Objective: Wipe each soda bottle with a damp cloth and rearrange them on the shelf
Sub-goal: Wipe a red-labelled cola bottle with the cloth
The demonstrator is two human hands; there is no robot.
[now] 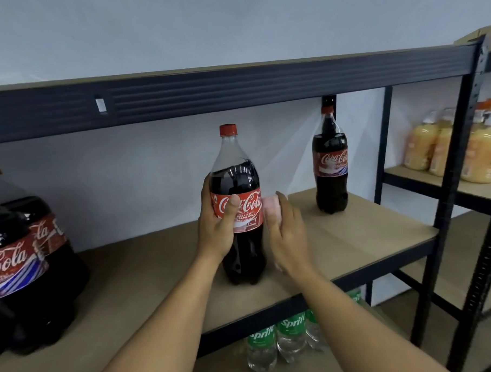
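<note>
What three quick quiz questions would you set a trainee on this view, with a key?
1. True or false: the left hand grips the middle bottle at its label.
2. Where does the right hand hold the cloth? A: beside the bottle's label. B: on its cap. C: under its base.
3. Fill in: the lower bottles read ____.
Key: 1 true; 2 A; 3 Sprite.

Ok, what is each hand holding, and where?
Left hand grips the bottle at its label, thumb across the front. Right hand holds a pink cloth in its fingers.
</note>
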